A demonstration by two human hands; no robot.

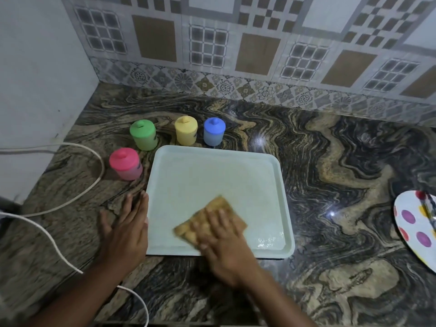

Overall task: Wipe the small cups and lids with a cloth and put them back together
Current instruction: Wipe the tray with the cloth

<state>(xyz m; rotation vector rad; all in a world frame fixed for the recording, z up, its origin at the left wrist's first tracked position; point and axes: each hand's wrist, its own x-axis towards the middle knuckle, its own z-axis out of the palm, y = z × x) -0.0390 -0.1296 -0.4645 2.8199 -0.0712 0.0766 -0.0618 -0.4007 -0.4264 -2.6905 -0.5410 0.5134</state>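
Note:
Several small lidded cups stand on the marbled counter beyond a pale tray [236, 166]: pink [125, 164], green [143, 135], yellow [186, 133] and blue [214, 131], each with its lid on. My right hand [220, 239] presses flat on a tan cloth [217, 210] lying on the near part of the tray; the hand looks blurred. My left hand [126, 228] rests with straight fingers against the tray's left edge, on the counter. Water drops glisten at the tray's near right corner.
A white cable [70, 201] loops over the counter on the left and runs to the front edge. A polka-dot plate [411, 225] with a utensil on it sits at the right edge. A tiled wall rises behind the cups.

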